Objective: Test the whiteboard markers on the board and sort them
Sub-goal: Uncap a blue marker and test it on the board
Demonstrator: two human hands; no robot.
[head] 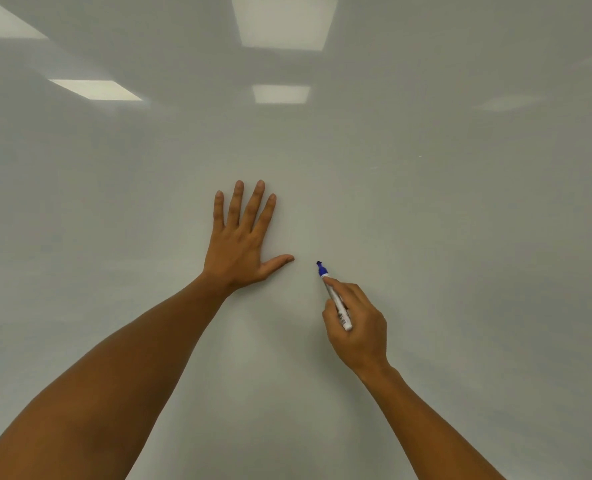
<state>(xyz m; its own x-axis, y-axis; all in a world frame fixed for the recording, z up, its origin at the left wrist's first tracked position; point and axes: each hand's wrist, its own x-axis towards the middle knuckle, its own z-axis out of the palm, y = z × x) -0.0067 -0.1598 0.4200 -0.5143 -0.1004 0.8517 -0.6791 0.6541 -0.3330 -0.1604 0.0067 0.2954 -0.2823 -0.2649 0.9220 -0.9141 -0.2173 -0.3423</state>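
From my head view I see the whiteboard [426, 220] filling the whole frame, a pale grey-white glossy surface. Across its upper part lie bright reflections of rectangular ceiling lights [282, 22], one large at top centre, a smaller one below it, a slanted one at the left and fainter ones toward the right edge. I can make out no ink mark on the board near the pen tip. Nothing lies between my hands and the surface, and the stretch of board between the thumb of one hand and the pen is bare. My left hand [241, 244] lies flat against the board just left of centre, palm down, its four fingers straight and slightly fanned, pointing up the frame, the thumb stretched out to the right; it holds nothing. The bare left forearm runs from the lower left corner up to that hand. My right hand [357, 327] sits lower and to the right, knuckles toward me, fingers curled round a whiteboard marker [336, 299] in a writing grip, forefinger laid along the barrel near the tip. The marker has a white barrel with print I cannot read and an uncapped blue tip, which points up and left toward the left thumb, near it but apart. I cannot tell whether the tip touches the board. The right forearm enters from the bottom right.
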